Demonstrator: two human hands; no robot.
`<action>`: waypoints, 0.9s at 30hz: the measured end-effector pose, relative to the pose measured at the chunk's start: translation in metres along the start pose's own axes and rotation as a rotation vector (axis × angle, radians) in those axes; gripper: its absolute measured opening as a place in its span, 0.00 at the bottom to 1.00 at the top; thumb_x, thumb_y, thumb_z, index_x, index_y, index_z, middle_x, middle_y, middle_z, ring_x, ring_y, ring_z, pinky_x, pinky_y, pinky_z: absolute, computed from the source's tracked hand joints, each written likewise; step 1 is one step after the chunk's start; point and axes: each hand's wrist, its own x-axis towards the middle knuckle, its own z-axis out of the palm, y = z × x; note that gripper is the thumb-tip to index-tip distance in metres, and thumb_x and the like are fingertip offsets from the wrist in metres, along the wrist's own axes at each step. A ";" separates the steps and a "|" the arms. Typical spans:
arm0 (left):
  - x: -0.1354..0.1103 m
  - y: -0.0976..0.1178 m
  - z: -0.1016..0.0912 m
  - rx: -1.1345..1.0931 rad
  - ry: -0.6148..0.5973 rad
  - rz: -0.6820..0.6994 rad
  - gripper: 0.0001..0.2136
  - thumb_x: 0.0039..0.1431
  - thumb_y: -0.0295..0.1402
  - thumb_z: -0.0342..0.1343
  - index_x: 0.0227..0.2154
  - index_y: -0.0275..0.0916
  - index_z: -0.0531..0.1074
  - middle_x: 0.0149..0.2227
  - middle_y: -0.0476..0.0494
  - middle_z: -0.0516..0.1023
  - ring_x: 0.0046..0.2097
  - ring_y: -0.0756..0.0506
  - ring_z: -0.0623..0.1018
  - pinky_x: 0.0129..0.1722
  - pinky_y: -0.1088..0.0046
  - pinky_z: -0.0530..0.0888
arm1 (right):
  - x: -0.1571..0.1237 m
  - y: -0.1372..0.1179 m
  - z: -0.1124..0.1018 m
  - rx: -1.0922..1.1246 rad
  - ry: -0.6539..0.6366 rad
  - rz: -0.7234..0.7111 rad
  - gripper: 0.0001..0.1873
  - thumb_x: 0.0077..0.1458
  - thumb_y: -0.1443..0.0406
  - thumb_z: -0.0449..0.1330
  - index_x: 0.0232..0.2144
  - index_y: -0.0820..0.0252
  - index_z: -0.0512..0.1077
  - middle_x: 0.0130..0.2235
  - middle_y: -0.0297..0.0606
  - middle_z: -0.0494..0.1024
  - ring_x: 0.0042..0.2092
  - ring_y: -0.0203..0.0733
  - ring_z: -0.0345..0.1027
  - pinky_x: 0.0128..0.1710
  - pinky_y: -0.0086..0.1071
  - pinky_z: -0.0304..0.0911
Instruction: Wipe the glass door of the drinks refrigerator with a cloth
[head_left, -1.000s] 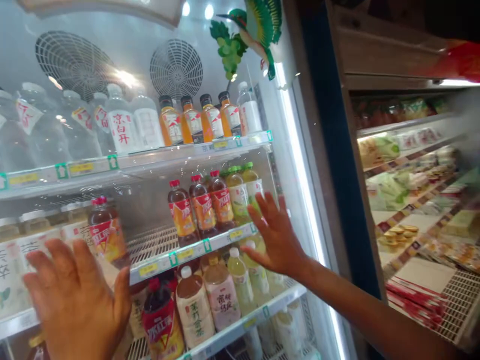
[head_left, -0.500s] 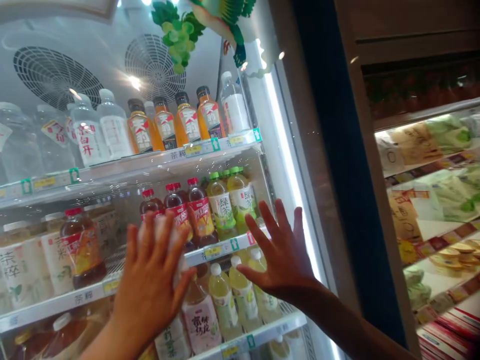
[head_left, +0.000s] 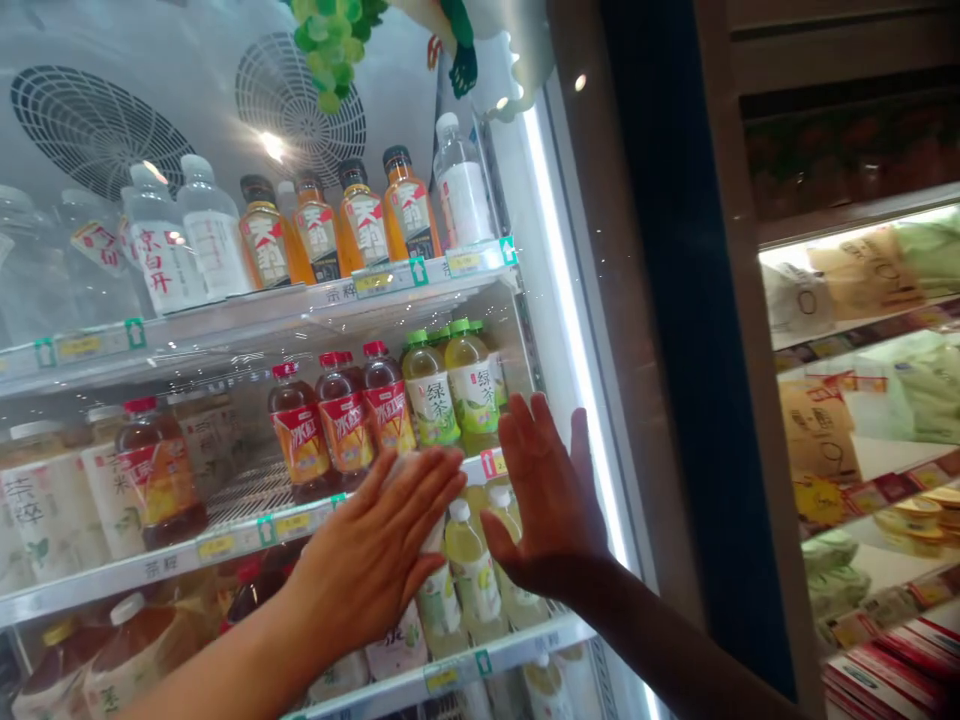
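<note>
Both of my hands lie flat on the glass door (head_left: 247, 300) of a drinks fridge. My left hand (head_left: 382, 550) is open, fingers together and pointing right, pressed on the glass in front of the middle shelf's edge. My right hand (head_left: 551, 500) is open too, fingers up and slightly spread, close to the door's lit right edge (head_left: 574, 330). Neither hand holds anything. Behind the glass stand red-capped tea bottles (head_left: 341, 425), green-capped bottles (head_left: 450, 385), orange-labelled bottles (head_left: 364, 220) and pale water bottles (head_left: 180, 240).
A dark fridge frame (head_left: 675, 330) runs down the right of the door. Beyond it an open chiller (head_left: 870, 400) holds packaged food on lit shelves. Two round fans (head_left: 300, 100) and a green grape decoration (head_left: 330, 40) sit at the top of the fridge.
My left hand has slid right across the glass from the lower left until it is next to my right hand. The view has shifted so the door's right edge sits more centrally.
</note>
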 end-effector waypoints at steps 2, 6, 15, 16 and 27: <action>0.008 0.001 0.000 0.023 0.007 -0.069 0.30 0.72 0.44 0.40 0.71 0.34 0.52 0.74 0.44 0.50 0.76 0.43 0.43 0.75 0.55 0.37 | 0.000 0.000 0.000 0.000 0.008 -0.003 0.45 0.63 0.60 0.51 0.74 0.64 0.36 0.76 0.44 0.38 0.75 0.60 0.36 0.72 0.67 0.33; 0.017 -0.003 -0.002 0.023 0.015 -0.092 0.30 0.72 0.44 0.40 0.70 0.33 0.53 0.74 0.43 0.51 0.76 0.42 0.44 0.75 0.54 0.36 | 0.001 0.000 -0.001 0.012 0.021 0.009 0.45 0.63 0.60 0.51 0.74 0.64 0.35 0.76 0.44 0.40 0.75 0.59 0.36 0.72 0.66 0.34; 0.020 -0.004 -0.001 0.018 0.021 -0.095 0.28 0.72 0.43 0.39 0.70 0.38 0.53 0.74 0.49 0.52 0.76 0.43 0.44 0.75 0.51 0.33 | 0.001 -0.001 -0.001 0.029 0.032 0.011 0.45 0.64 0.59 0.50 0.75 0.61 0.33 0.76 0.45 0.42 0.75 0.59 0.37 0.71 0.68 0.36; 0.014 -0.003 -0.002 0.007 0.011 -0.089 0.28 0.72 0.43 0.40 0.70 0.38 0.54 0.74 0.49 0.53 0.76 0.43 0.43 0.75 0.51 0.33 | 0.001 0.000 -0.001 0.035 0.034 0.011 0.45 0.64 0.59 0.50 0.74 0.61 0.33 0.76 0.46 0.42 0.75 0.59 0.37 0.71 0.68 0.35; -0.003 -0.001 0.000 -0.008 0.050 -0.375 0.35 0.70 0.42 0.44 0.73 0.40 0.35 0.75 0.43 0.45 0.76 0.37 0.37 0.73 0.41 0.33 | 0.008 -0.020 -0.001 -0.008 -0.079 0.051 0.48 0.64 0.55 0.58 0.74 0.50 0.34 0.76 0.39 0.30 0.75 0.66 0.28 0.68 0.76 0.32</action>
